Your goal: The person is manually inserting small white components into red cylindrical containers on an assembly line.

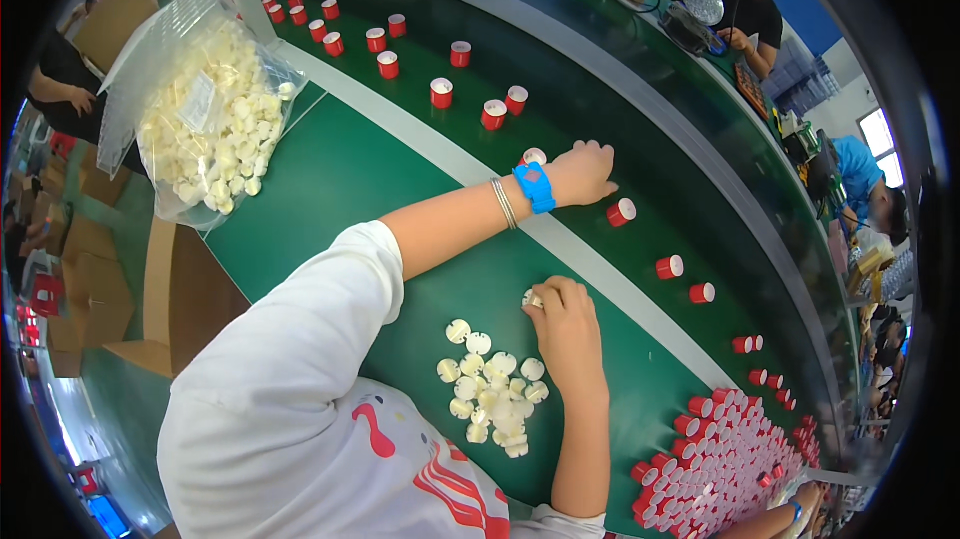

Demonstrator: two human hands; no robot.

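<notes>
My left hand [583, 176], with a blue wristband and thin bangles at the wrist, reaches over the green conveyor belt [570, 89]. Its thumb stands apart from the fingers, and nothing shows between them. Just beyond it a small red cup [622, 212] with a white inside lies on the belt; another red cup [535, 156] is partly hidden behind the wrist. Over the green table [400, 339] my right hand [567, 329] pinches a round cream plastic piece [532, 299]. A loose pile of similar cream pieces [495, 394] lies left of that hand.
A clear bag [210, 129] full of cream pieces stands at the far left. Crowded red cups [715, 459] fill the lower right, beside another person's arm [780, 519]. A pale rail [410, 139] divides table from belt. An open cardboard box [185, 289] stands left.
</notes>
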